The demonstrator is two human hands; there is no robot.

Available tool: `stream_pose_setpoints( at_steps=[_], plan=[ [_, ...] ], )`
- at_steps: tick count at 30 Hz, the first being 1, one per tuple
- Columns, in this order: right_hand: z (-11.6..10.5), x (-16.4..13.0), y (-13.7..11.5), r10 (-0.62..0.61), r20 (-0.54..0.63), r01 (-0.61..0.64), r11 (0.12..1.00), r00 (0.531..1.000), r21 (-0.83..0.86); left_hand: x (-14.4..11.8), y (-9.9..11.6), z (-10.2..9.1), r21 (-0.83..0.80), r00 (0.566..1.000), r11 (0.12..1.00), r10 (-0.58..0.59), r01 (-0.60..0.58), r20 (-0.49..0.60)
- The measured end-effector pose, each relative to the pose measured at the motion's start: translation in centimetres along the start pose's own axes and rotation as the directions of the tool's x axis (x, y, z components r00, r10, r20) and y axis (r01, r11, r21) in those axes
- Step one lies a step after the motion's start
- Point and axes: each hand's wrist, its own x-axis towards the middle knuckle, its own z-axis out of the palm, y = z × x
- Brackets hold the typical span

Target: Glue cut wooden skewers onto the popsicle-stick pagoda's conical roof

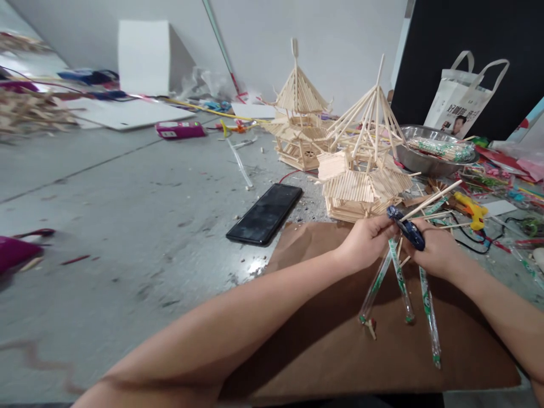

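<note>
In front of me my left hand (368, 243) and my right hand (437, 249) are close together, fingers closed. A thin wooden stick (437, 197) slants up and right from between them; its lower end looks pinched by my left hand. My right hand grips a dark blue hand tool (411, 233), perhaps a cutter, its working end mostly hidden. Below my hands, wrapped chopsticks (430, 317) lie on a brown cardboard sheet (323, 345), with small wood scraps (372, 328) nearby. Just beyond stands a stick-built pavilion model (357, 187) with an open-frame roof.
A second pavilion model (301, 113) stands behind. Left of the cardboard lies a black phone (266, 214). To the right are a yellow glue gun (471, 209) with a cable, a metal bowl (429, 164) of wrapped chopsticks, and a white bag (461, 102).
</note>
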Motion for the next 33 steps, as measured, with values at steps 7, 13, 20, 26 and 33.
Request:
stream_pose_setpoints(
  at_steps=[7,13,20,26,33],
  plan=[
    [0.0,-0.2,0.3,-0.047,-0.015,0.047,0.999,0.999,0.016,0.5,1.2,-0.7,-0.333,0.963,0.912,-0.174,0.237,0.208],
    [0.0,0.1,0.1,0.001,0.033,-0.001,1.0,0.999,-0.022,0.4,0.2,-0.3,-0.101,0.991,0.99,-0.083,0.094,0.109],
    [0.1,0.2,-0.2,0.03,0.001,-0.03,1.0,1.0,-0.002,-0.4,0.0,0.2,0.225,0.994,0.974,0.02,0.004,-0.105],
    [0.1,-0.1,0.2,-0.042,-0.049,0.043,0.999,0.998,0.021,0.2,0.0,-0.3,-0.092,0.998,0.995,-0.025,0.031,0.066],
    [0.2,0.0,0.6,-0.054,-0.01,0.054,0.999,0.998,-0.006,0.5,1.4,-1.1,-0.302,0.964,0.931,-0.137,0.204,0.228]
  ],
)
